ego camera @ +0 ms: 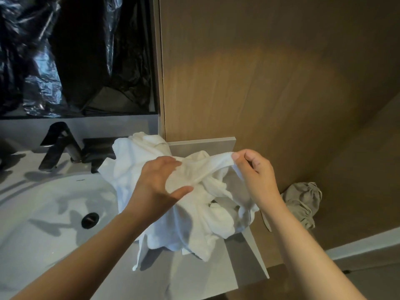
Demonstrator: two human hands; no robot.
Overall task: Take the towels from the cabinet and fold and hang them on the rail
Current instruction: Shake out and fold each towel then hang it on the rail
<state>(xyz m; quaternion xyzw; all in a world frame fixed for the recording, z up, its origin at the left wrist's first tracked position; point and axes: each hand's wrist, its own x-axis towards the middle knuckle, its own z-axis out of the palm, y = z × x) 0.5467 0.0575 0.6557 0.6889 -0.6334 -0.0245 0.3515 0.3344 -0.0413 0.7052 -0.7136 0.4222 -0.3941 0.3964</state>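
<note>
Fig. — My left hand (160, 185), fingers curled, grips a bunch of the crumpled white terry towel (201, 224); my right hand (256, 176) pinches its edge between thumb and forefinger. The towel lies heaped on the grey desk (205, 282) — right of the white oval basin (43, 208).

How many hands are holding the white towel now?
2. The left hand grips the white towel above the heap beside the sink; the right hand pinches its edge nearer the wooden wall.

Sink (32, 213) cut off left; towels (194, 217) hide countertop (194, 278).
</note>
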